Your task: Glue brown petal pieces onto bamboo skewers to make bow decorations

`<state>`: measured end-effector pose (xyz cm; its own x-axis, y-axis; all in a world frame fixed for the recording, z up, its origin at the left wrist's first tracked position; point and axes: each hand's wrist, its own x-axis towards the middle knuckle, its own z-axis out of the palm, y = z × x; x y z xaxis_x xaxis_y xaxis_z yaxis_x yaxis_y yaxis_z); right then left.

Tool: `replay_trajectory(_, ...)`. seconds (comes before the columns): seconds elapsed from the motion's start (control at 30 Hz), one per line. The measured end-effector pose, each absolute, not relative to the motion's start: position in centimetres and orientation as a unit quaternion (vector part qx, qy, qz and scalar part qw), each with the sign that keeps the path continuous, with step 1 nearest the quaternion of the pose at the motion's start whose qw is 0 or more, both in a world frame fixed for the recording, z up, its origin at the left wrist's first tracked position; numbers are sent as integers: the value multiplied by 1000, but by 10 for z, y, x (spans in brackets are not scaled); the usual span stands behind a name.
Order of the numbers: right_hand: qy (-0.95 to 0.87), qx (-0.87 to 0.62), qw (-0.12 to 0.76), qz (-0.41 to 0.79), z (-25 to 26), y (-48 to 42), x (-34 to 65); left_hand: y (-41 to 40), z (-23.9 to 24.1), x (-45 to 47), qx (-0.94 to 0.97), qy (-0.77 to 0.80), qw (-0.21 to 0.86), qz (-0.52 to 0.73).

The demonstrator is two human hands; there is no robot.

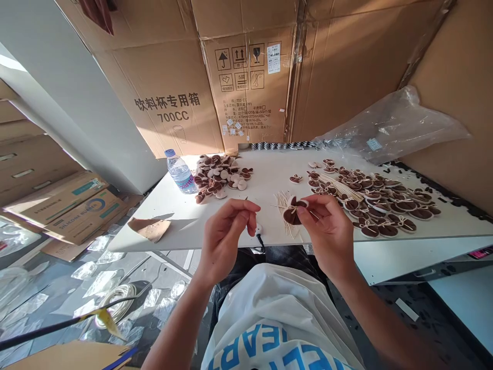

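Tied pile [385,198] looks pretty big, other pile [219,174] looks untied, right hand [331,231] is pinching a brown piece [291,216], can't tell if left hand [225,234] grips anything.

Held piece [291,215]: matt, fabric-like
Surface [269,177]: smooth, slight sheen
Bottle [179,172]: glossy transparent plastic
Carton [246,77]: matt cardboard
Bag [404,126]: thin, crinkled, shiny plastic

White top [277,298], blue lettering [256,343]; dark trousers [239,263]
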<state>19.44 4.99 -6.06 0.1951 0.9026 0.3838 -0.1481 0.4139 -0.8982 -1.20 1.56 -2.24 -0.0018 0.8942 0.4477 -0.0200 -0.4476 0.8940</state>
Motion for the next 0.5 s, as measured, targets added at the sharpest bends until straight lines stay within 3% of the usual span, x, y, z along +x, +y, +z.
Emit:
replay_trajectory(0.23, -498, -373, 676, 395, -62, 51, 193, 16, -22, -11, 604, 389, 358, 597)
replay_trajectory(0.5, -505, -376, 674, 387, -61, 50, 194, 20, -16, -10, 551, 371, 452, 595)
